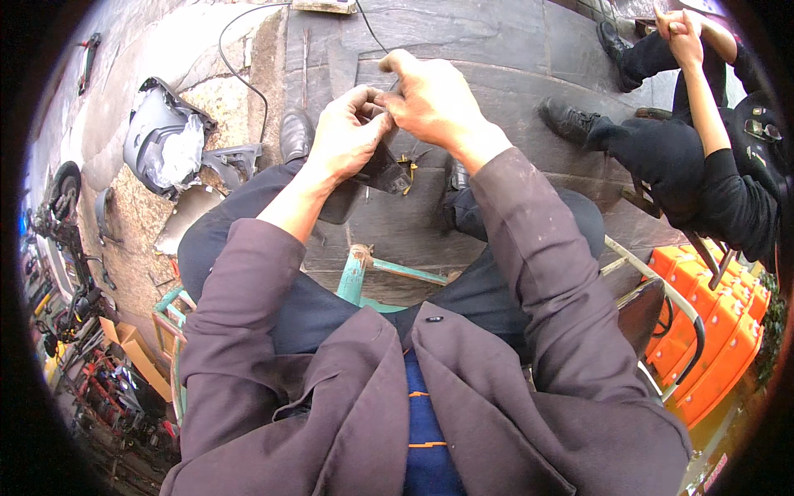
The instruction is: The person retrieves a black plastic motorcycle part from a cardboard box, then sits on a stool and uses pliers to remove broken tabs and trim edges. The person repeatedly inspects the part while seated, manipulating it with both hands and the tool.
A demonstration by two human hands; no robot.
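My left hand (pixel 347 136) is closed on a dark plastic part (pixel 385 172), its thumb and fingers pinching the upper end. The part hangs down toward the floor between my knees. My right hand (pixel 434 99) is closed just beside the left, fingertips meeting the same upper end. A thin black cord (pixel 374 35) runs down from the top edge to this hand. Whatever the right fingers grip is mostly hidden by the hand. Small yellow bits (pixel 408 175) show by the part's lower right end.
A grey box-shaped device (pixel 324 5) with cords lies ahead. Left are a grey plastic fairing (pixel 165 136) with clear plastic film and a motorbike wheel (pixel 64 190). Orange cases (pixel 703 314) stand right, near a seated person (pixel 686 157) with clasped hands. A green stool frame (pixel 356 273) is beneath me.
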